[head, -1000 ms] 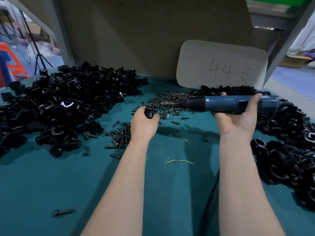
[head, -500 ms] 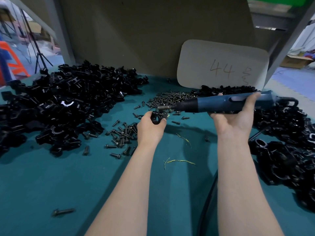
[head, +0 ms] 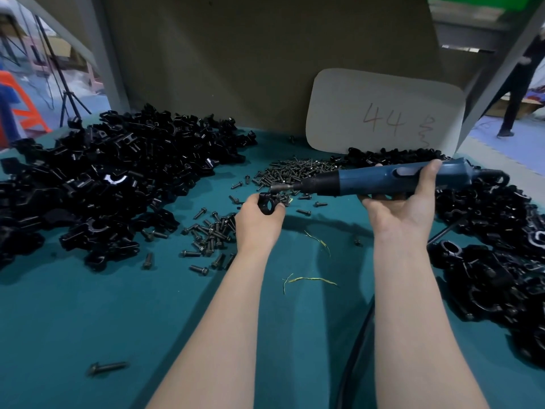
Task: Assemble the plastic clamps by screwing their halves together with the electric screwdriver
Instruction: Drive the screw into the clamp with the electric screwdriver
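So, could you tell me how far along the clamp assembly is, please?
Done: the assembled-looking pile at right. In hand: the left hand holds one clamp, and the right hand brings the screwdriver to it. Left: the large pile of halves and many loose screws.

A bare strip of teal table [head: 88, 314] is left open in the foreground, crossed only by a lone screw [head: 107, 368] and yellow threads [head: 309, 280]. The left side is blocked by a heap of clamp halves [head: 97, 184], the right by assembled clamps [head: 501, 246]. Between them, loose screws [head: 295, 172] are scattered; the back is closed off by a card [head: 383, 113].
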A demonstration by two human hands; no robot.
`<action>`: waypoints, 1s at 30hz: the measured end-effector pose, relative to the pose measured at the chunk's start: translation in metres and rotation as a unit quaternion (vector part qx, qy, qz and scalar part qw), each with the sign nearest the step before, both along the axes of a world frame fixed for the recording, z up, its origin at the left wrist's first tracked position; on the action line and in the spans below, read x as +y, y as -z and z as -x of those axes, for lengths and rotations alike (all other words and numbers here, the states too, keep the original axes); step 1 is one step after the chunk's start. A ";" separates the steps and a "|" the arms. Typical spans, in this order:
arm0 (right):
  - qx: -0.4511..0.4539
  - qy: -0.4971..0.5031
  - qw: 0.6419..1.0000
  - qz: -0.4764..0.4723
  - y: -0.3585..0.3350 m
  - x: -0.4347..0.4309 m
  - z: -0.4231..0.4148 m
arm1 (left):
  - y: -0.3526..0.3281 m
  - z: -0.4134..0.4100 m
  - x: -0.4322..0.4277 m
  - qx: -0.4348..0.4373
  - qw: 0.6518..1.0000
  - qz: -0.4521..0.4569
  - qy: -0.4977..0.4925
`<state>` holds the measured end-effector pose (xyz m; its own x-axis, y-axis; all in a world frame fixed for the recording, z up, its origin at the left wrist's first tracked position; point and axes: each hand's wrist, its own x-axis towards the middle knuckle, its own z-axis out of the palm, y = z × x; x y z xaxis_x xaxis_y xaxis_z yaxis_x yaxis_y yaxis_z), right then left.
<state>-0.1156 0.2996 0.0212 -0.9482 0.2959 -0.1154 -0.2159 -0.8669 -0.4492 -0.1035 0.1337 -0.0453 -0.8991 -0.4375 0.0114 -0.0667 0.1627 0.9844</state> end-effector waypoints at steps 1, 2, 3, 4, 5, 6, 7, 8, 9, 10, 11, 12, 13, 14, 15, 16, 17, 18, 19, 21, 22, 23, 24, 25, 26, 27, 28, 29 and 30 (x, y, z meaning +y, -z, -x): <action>0.002 0.000 1.000 -0.004 0.000 0.000 0.000 | 0.000 0.000 0.000 0.000 1.000 -0.002 0.000; 0.004 0.000 1.000 -0.008 0.000 -0.001 0.000 | 0.000 0.000 0.000 0.001 1.000 -0.004 -0.001; 0.006 0.000 1.000 -0.015 0.000 -0.001 0.000 | 0.000 0.000 0.000 0.000 1.000 -0.005 0.000; 0.008 0.000 1.000 -0.022 0.001 -0.001 0.001 | -0.001 0.000 0.000 -0.001 1.000 -0.005 0.000; 0.011 0.001 1.000 -0.025 0.001 0.000 0.001 | -0.001 0.000 0.000 -0.002 1.000 -0.006 0.000; 0.014 0.003 1.000 -0.026 0.001 0.000 0.001 | -0.001 0.000 0.000 -0.002 1.000 -0.007 0.000; 0.016 0.006 1.000 -0.023 0.000 0.000 0.002 | -0.001 0.000 0.000 -0.004 1.000 -0.006 -0.001; 0.016 0.010 1.000 -0.018 0.000 0.000 0.003 | -0.001 0.000 0.000 -0.005 1.000 -0.004 -0.001; 0.017 0.015 1.000 -0.012 -0.001 0.000 0.003 | -0.001 0.000 0.000 -0.007 1.000 -0.001 0.000; 0.017 0.022 1.000 -0.010 -0.002 0.000 0.003 | 0.000 0.000 0.000 -0.009 1.000 0.001 -0.001; 0.015 0.031 0.999 -0.016 -0.002 0.000 0.003 | 0.000 0.000 0.000 -0.011 1.000 0.002 -0.001; 0.012 0.039 0.999 -0.027 -0.002 0.000 0.003 | 0.000 0.000 0.000 -0.012 1.000 0.002 -0.003; 0.011 0.047 0.998 -0.037 -0.003 -0.001 0.003 | -0.001 0.000 0.000 -0.012 1.000 -0.001 -0.004; 0.012 0.052 0.998 -0.043 -0.003 -0.001 0.002 | -0.001 0.000 0.000 -0.013 1.000 -0.005 -0.006; 0.012 0.057 0.997 -0.046 -0.004 -0.001 0.002 | -0.002 -0.001 0.000 -0.016 1.000 -0.009 -0.009; 0.011 0.063 0.997 -0.048 -0.004 -0.001 0.002 | -0.002 -0.001 0.000 -0.020 1.000 -0.010 -0.013; 0.010 0.067 0.996 -0.050 -0.004 -0.001 0.002 | -0.002 -0.001 0.000 -0.021 1.000 -0.012 -0.019; 0.008 0.069 0.996 -0.052 -0.003 -0.002 0.002 | -0.002 -0.001 0.000 -0.016 0.999 -0.012 -0.026; 0.007 0.070 0.996 -0.050 -0.002 -0.002 0.002 | -0.002 -0.002 0.001 -0.010 0.999 -0.009 -0.031; 0.008 0.068 0.997 -0.036 -0.002 -0.003 0.003 | -0.003 -0.003 0.002 -0.002 0.999 0.011 -0.034; 0.009 0.068 0.997 -0.027 -0.002 -0.003 0.003 | -0.003 -0.003 0.002 0.000 0.999 0.023 -0.034; 0.011 0.069 0.997 -0.022 -0.003 -0.004 0.004 | -0.003 -0.003 0.003 0.001 0.999 0.034 -0.036; 0.012 0.069 0.997 -0.025 -0.004 -0.005 0.004 | -0.003 -0.004 0.002 0.001 0.998 0.043 -0.037; 0.011 0.070 0.997 -0.033 -0.005 -0.006 0.003 | -0.003 -0.003 0.002 0.000 0.998 0.051 -0.039; 0.010 0.070 0.997 -0.044 -0.005 -0.007 0.003 | -0.003 -0.004 0.002 -0.002 0.998 0.056 -0.042; 0.010 0.070 0.996 -0.054 -0.005 -0.009 0.002 | -0.003 -0.004 0.002 -0.005 0.997 0.058 -0.045; 0.010 0.068 0.996 -0.061 -0.005 -0.010 0.002 | -0.004 -0.004 0.002 -0.008 0.997 0.058 -0.048; 0.010 0.067 0.996 -0.065 -0.005 -0.010 0.002 | -0.004 -0.004 0.001 -0.009 0.997 0.056 -0.051; 0.010 0.066 0.995 -0.067 -0.005 -0.010 0.002 | -0.004 -0.005 0.001 -0.009 0.997 0.057 -0.052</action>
<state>-0.1175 0.2899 0.0257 -0.9016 0.4299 -0.0485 -0.3339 -0.7626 -0.5540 -0.0989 0.1346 -0.0409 -0.8490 -0.5260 0.0498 -0.1073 0.2638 0.9586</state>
